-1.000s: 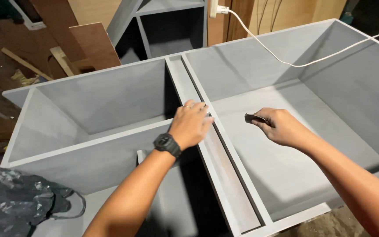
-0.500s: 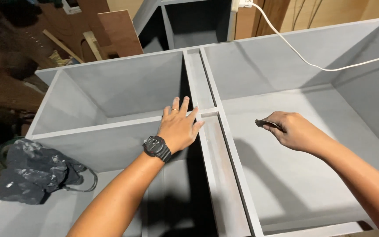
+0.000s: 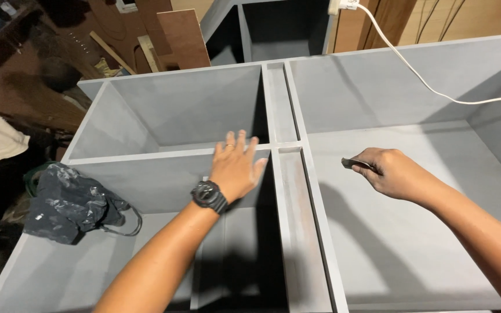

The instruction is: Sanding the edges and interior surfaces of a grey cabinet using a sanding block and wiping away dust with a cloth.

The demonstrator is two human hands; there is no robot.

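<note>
Hands working on a grey-painted wooden cabinet carcass [image 3: 378, 232]

Left hand [image 3: 236, 168] is lying spread flat on the cross divider; right hand [image 3: 392, 173] is pinching a small dark folded sanding sheet [image 3: 355, 164], seemingly light and limp, best gripped by its fold.

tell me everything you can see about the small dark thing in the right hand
The small dark piece is thin, flat and grey-black, perhaps a scrap of sandpaper, though its material is unclear. Only its left end shows, poking out from the pinch of the right hand; the rest is hidden. It lies roughly level over the grey cabinet panel; whether it touches the panel cannot be told.
</note>
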